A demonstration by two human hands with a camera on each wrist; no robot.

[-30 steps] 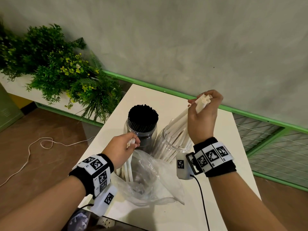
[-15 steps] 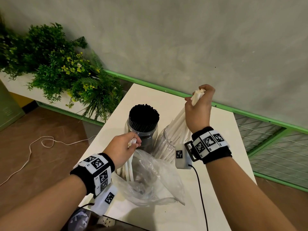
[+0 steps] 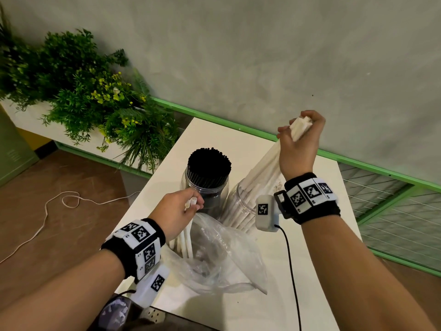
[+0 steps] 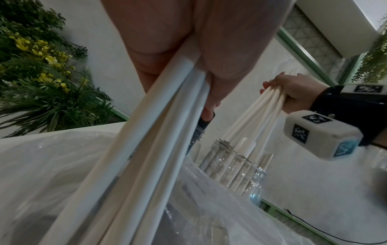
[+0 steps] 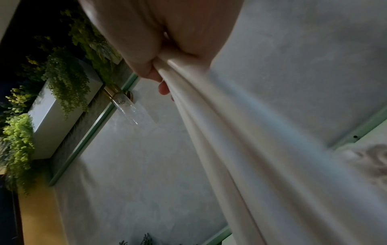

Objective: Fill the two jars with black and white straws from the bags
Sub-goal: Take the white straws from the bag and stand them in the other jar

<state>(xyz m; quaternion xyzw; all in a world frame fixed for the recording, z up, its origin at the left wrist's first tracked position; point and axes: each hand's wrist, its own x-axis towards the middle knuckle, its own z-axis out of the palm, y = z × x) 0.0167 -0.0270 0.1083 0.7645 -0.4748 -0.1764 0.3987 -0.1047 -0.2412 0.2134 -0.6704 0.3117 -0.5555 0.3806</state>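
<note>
Two clear jars stand on the white table [image 3: 322, 271]. The left jar [image 3: 205, 187] is packed with black straws. The right jar [image 3: 241, 206] holds white straws leaning to the right. My right hand [image 3: 299, 139] grips a bundle of white straws [image 3: 265, 163] by the top ends, their lower ends in that jar; the same bundle [image 5: 240, 132] fills the right wrist view. My left hand [image 3: 177, 211] grips a few white straws [image 4: 159, 132] standing in the clear plastic bag [image 3: 214, 254] in front of the jars.
A planter of green plants with yellow flowers [image 3: 90, 99] stands left of the table. A grey wall with a green rail [image 3: 214, 118] runs behind. A white cord [image 3: 47, 211] lies on the brown floor. A black cable [image 3: 292, 271] trails from my right wrist camera.
My right hand has lifted its bundle of white straws higher and a little right above the right jar. My left hand has stayed on the straws in the bag.
</note>
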